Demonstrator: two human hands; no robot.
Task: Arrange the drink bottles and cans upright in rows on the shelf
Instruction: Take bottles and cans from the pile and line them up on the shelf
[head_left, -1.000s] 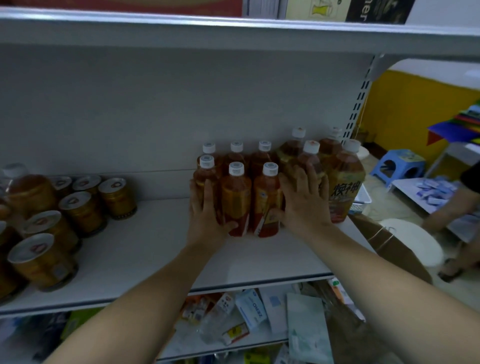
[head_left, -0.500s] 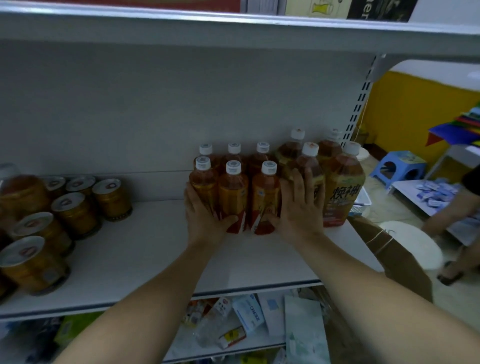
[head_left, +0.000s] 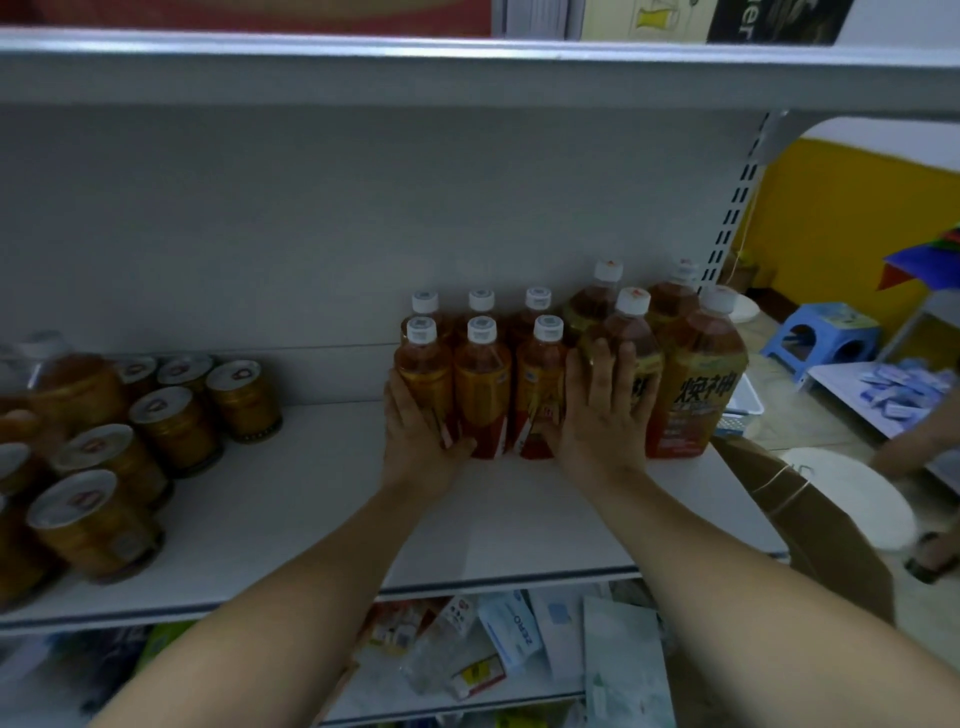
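Amber small tea bottles (head_left: 482, 384) are being squared up on the shelf (head_left: 291, 499) by flat, open left hand (head_left: 421, 441) and right hand (head_left: 602, 421), nothing gripped; cans (head_left: 171, 431) likely need aligning next.

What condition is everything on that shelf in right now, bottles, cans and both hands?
Small bottles: upright, capped, two rows of three.
Large bottles: upright, capped, right of the small ones.
Cans: upright, unopened, loosely grouped at the left.
Left hand: open, flat against the leftmost small bottle.
Right hand: open, flat across a small and a large bottle.
Shelf: bare in the middle.
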